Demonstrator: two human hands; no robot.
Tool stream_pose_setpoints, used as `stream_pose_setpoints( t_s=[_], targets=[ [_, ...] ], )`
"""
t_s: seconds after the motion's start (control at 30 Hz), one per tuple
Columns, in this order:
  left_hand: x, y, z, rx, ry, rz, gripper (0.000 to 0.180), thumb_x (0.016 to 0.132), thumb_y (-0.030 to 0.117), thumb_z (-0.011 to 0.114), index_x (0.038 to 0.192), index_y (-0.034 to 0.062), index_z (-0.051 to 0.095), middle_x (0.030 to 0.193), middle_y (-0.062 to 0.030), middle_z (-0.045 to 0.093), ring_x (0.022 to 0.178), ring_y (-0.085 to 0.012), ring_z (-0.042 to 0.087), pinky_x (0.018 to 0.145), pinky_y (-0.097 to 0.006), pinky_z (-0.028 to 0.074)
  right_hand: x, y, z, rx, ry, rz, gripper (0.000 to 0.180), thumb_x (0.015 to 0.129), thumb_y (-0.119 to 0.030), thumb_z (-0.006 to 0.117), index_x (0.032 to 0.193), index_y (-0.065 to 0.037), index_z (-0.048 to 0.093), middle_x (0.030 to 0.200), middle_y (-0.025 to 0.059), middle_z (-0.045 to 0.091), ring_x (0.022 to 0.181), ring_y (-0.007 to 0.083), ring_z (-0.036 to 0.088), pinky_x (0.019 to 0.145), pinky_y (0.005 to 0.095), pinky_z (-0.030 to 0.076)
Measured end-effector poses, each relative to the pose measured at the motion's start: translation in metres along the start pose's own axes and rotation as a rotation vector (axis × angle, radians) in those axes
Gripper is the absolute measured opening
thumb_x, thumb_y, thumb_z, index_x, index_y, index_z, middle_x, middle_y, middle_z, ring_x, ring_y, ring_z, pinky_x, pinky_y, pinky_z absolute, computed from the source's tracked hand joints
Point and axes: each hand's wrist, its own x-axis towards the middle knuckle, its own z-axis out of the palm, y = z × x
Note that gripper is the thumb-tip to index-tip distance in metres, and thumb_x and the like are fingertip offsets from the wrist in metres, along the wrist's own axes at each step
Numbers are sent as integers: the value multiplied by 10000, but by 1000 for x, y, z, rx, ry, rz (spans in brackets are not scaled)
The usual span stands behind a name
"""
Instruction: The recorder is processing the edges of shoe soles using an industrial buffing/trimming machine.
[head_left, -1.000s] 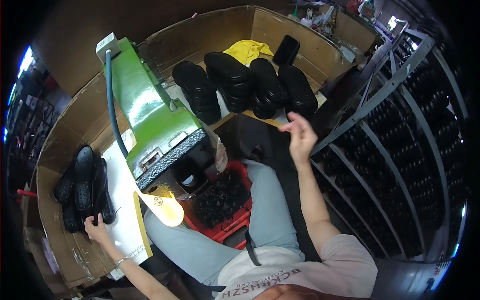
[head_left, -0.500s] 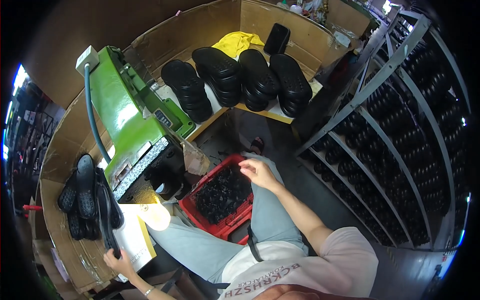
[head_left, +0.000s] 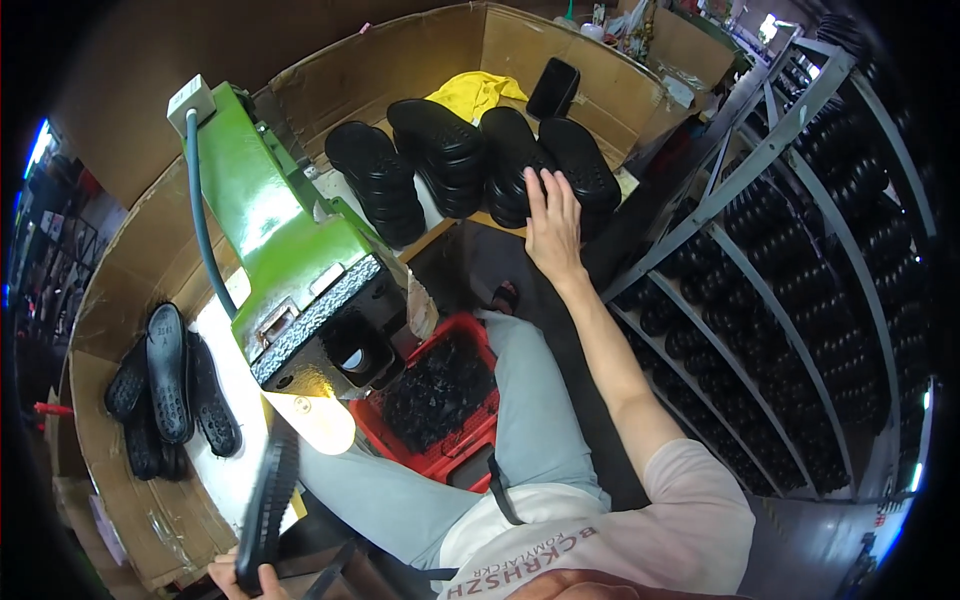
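Note:
My left hand (head_left: 243, 578) grips one end of a black shoe sole (head_left: 268, 500), its ridged side edge showing, at the lower left. Up by the stacked soles, my right hand (head_left: 553, 230) is stretched out with fingers extended. Its fingertips overlap the gap between a stack of black soles (head_left: 512, 150) and the rightmost stack (head_left: 582, 165); whether they touch cannot be told. Further left stand two more stacks, one at the far left (head_left: 368, 165) and one beside it (head_left: 435, 135). Several loose soles (head_left: 168, 375) lie on the left side of the bench.
A green machine (head_left: 275, 215) with a round lit plate (head_left: 315, 422) below its head stands between my hands. Under it sits a red crate (head_left: 465, 445) holding black scraps. Cardboard walls (head_left: 370, 65) surround the bench. A metal rack (head_left: 700, 225) full of soles stands right.
My left hand has lifted a sole off the left pile and drawn it toward me. My right hand has moved from above my knee up to the stacked soles, its fingers straightening.

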Motion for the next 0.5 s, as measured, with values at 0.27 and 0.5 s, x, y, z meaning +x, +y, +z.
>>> stream_pose_setpoints(
  t_s=[0.27, 0.5],
  targets=[
    [-4, 15, 63, -38, -170, -45, 330, 640, 205, 754, 746, 23, 500, 751, -72, 437, 695, -212, 439, 665, -304, 366, 44, 11, -1, 82, 30, -129, 711, 633, -94, 750, 1289, -5, 492, 924, 104, 593, 868, 266, 585, 813, 386, 436],
    [4, 19, 95, -119, -205, -71, 328, 612, 174, 763, 753, 27, 505, 753, -65, 442, 691, -211, 449, 670, -303, 378, 47, 1, 18, 117, -34, -57, 695, 639, -77, 777, 1269, -4, 491, 978, 127, 607, 914, 291, 594, 832, 381, 429]
  ],
)
